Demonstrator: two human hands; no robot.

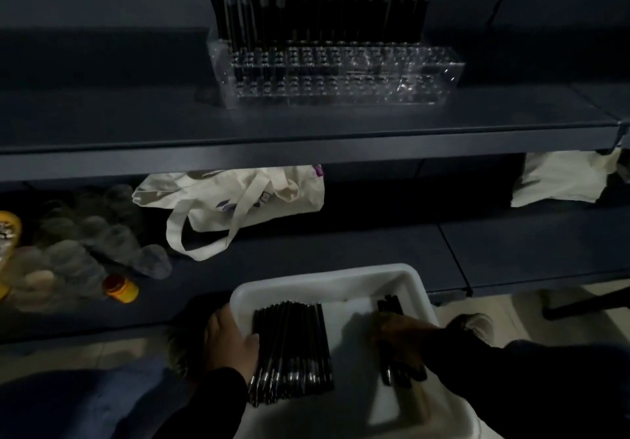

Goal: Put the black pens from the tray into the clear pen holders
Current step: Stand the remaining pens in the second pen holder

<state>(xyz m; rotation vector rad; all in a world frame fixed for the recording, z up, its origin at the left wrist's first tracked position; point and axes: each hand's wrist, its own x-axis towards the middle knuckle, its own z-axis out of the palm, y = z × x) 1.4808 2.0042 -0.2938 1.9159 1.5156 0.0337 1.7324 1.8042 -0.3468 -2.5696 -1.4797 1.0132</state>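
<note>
A white tray (327, 281) sits low in the head view, partly over the lower shelf's front edge. A row of black pens (293, 350) lies in its left half. My left hand (231, 343) grips the tray's left rim, thumb inside against the pens. My right hand (402, 343) is curled round a small bundle of black pens (388, 302) in the tray's right half. On the upper shelf stands a clear pen holder (341, 77); its back rows are filled with upright black pens (317, 2), and most of its front holes are empty.
The dark upper shelf edge (306, 155) overhangs the lower shelf. A cream tote bag (238, 199) lies behind the tray. At the left lie clear plastic bottles (85, 254) with an orange cap (119, 288). White cloth (559, 182) sits at the right.
</note>
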